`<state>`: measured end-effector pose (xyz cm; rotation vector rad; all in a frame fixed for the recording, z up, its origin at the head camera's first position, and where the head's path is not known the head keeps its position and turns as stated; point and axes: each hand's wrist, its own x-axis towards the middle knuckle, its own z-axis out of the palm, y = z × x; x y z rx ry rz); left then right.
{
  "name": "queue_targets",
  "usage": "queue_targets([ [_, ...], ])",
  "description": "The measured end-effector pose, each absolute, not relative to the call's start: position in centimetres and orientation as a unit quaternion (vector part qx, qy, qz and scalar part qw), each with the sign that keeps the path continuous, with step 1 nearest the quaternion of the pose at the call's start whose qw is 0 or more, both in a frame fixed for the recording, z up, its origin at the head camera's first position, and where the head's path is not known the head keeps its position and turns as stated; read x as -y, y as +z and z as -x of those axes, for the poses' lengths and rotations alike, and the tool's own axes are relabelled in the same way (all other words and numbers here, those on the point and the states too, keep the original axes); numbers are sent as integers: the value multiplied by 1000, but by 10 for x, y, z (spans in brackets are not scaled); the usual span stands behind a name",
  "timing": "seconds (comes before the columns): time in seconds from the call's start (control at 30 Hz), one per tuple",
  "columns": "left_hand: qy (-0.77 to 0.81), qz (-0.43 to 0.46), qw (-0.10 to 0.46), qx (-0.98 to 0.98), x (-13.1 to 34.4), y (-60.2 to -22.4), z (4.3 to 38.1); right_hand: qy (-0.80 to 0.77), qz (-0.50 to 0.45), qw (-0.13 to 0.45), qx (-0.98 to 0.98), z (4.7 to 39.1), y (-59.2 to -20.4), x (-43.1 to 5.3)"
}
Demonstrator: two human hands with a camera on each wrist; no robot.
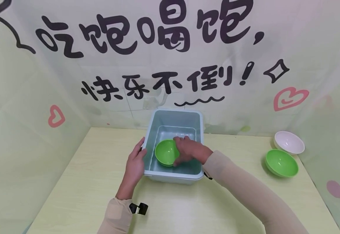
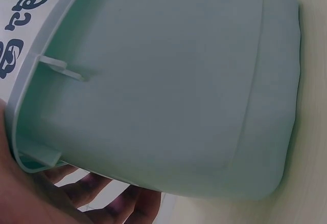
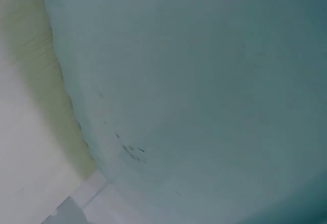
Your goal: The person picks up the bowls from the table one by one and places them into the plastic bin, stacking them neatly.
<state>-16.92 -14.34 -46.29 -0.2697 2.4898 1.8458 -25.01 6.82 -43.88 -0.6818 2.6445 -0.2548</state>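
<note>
Brace the blue bin (image 1: 173, 175) with the left grip (image 1: 135, 161), curled round its left rim. Hold level the green bowl (image 1: 165, 152), inside the bin toward the near left, with the right grip (image 1: 189, 149) seemingly pinching its right rim, though partly hidden. Best clear of the walls, without tipping.

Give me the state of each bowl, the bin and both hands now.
Bin: upright on the table, open-topped
Inner green bowl: upright in the bin
Outer green bowl: upright on the table
White bowl: upright, just behind the outer green bowl
Left hand: holding the bin's left side
Right hand: at the inner green bowl's right rim, grip unclear
</note>
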Motion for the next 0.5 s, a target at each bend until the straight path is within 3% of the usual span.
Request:
queue_targets([
  [0.5,591,90,15,-802,143,-463,169,-271,288,149,-906,254,-430,-77],
])
